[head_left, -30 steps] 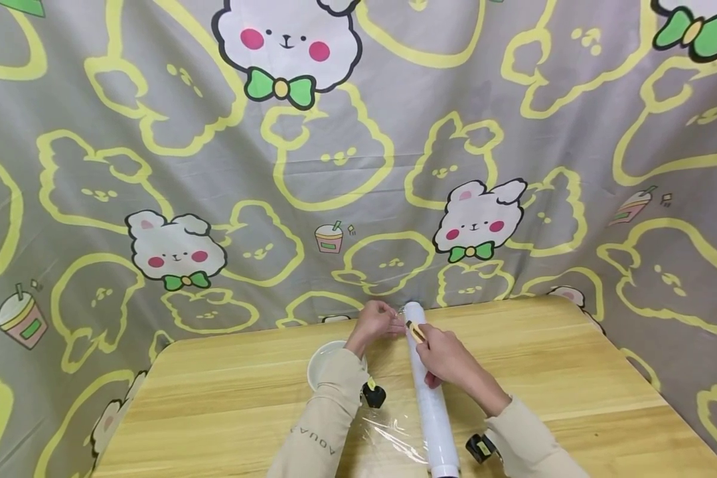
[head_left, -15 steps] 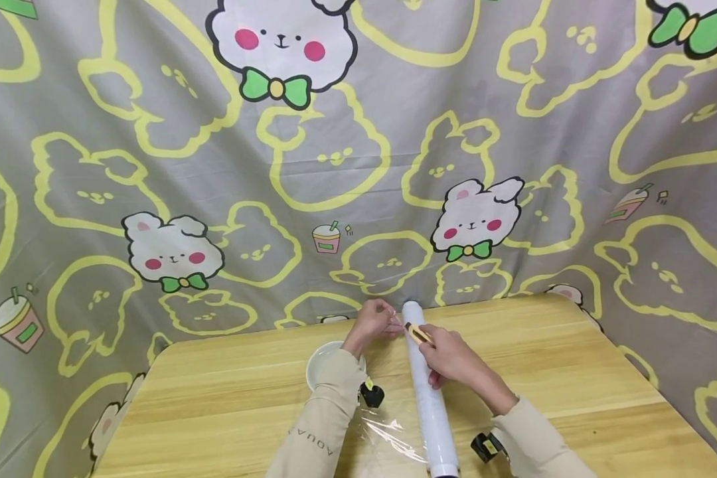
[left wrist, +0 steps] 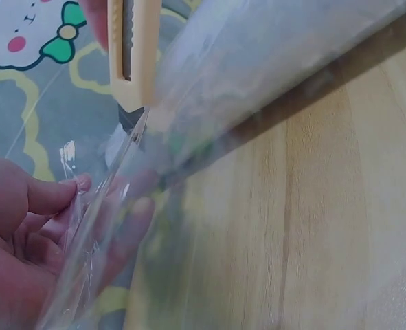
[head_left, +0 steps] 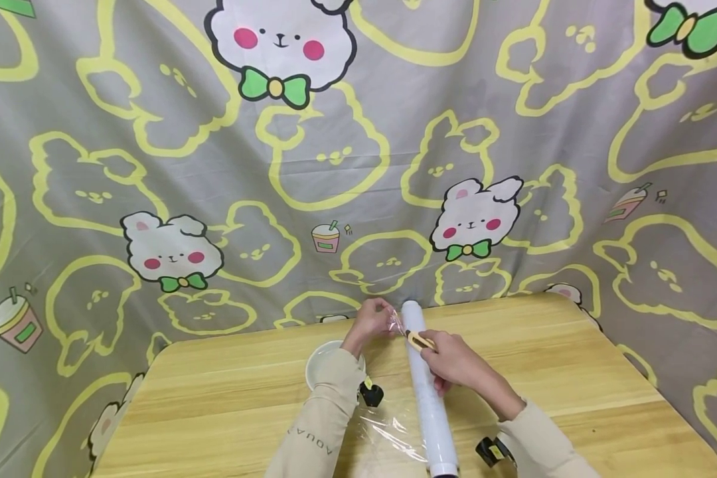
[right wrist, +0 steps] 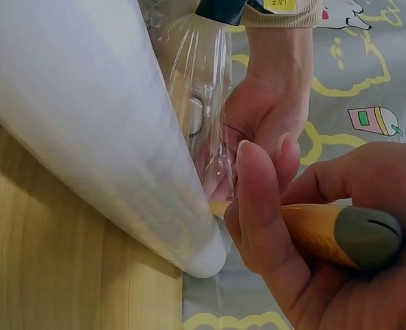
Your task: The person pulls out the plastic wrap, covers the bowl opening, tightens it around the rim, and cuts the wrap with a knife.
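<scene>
A long roll of plastic wrap [head_left: 428,392] lies lengthwise on the table, with a clear sheet of film [head_left: 388,431] drawn off its left side. My left hand [head_left: 372,323] pinches the film's far edge between thumb and fingertips, left of the roll's far end. My right hand [head_left: 454,358] grips a yellow utility knife [head_left: 420,340] above the roll. In the left wrist view the knife's dark tip [left wrist: 130,118] meets the gathered film [left wrist: 96,206] beside the roll. The right wrist view shows the knife's grey butt end [right wrist: 369,237] sticking out of the right hand.
A white bowl [head_left: 318,364] stands on the wooden table [head_left: 227,398], partly hidden behind the left forearm. Black wrist cameras hang at both sleeves. A patterned grey curtain [head_left: 346,186] rises right behind the table's far edge.
The knife and right hand have moved slightly toward me along the roll. The film between the left fingers and the knife now looks more bunched. The left hand has stayed nearly in place.
</scene>
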Demonstrator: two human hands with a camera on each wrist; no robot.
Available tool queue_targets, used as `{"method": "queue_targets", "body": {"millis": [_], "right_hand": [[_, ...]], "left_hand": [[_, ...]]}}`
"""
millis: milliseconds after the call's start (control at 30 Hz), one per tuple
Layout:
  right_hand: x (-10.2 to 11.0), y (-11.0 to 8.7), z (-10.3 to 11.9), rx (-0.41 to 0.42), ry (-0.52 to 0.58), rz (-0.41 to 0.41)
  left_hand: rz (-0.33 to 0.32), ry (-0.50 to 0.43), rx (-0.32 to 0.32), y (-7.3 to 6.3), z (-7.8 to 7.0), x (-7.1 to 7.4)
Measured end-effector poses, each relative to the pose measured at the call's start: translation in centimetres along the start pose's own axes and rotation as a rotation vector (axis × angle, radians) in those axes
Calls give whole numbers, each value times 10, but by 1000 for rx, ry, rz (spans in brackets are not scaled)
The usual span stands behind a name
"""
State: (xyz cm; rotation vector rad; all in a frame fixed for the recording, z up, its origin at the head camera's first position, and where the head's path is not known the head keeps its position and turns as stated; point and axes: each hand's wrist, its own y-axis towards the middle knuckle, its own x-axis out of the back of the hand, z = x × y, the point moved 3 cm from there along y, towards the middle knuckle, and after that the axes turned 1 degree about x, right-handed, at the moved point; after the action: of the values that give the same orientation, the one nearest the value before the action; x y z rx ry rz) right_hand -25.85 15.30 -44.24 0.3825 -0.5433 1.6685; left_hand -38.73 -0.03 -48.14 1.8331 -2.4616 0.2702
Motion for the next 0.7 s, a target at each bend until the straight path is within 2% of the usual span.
{"method": "queue_targets", "body": {"millis": [300,700], "right_hand": [[1,-9,1,8,-16,25],[3,-24,1,39,-44,98]], "left_hand": [[4,18,-3,-1,-1,0],[15,6,15,-2,-1,1]]}}
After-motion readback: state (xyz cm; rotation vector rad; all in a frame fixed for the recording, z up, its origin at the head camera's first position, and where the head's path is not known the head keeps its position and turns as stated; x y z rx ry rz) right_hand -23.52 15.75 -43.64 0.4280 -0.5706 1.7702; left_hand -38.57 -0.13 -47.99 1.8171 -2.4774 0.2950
